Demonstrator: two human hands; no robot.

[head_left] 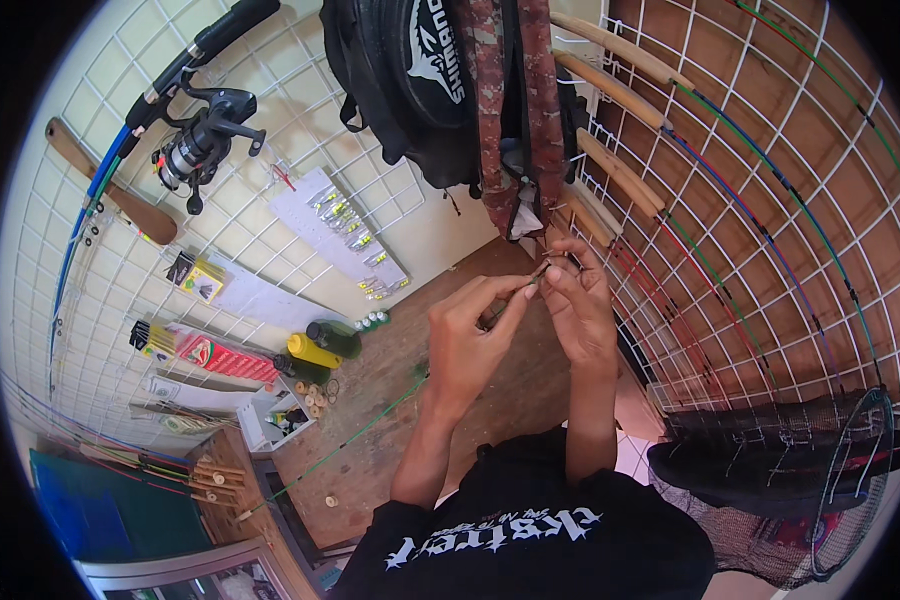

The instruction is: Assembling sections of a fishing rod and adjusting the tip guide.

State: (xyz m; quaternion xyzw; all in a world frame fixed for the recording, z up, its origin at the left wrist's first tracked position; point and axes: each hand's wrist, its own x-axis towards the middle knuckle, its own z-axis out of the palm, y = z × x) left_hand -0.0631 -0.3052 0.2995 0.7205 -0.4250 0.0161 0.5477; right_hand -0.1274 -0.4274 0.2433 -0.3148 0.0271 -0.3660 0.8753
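Observation:
My left hand (475, 320) and my right hand (580, 305) meet above the wooden tabletop. Both have their fingertips pinched round a thin rod-like piece (538, 275), largely covered by the fingers. A slim green fishing rod (355, 432) slants up from the lower left and passes behind my left forearm. It lines up with the pinched piece, but I cannot tell whether they are one. Just beyond the fingers hangs a camouflage-patterned strap or narrow bag (525, 205).
Black bag (400, 90) hangs ahead. A rod with spinning reel (198, 140) and packets of small tackle (342, 225) hang on the left grid. Fishing rods with wooden grips (620, 90) line the right grid, above a landing net (850, 490). Bottles (312, 350) and a white box (270, 418) stand left.

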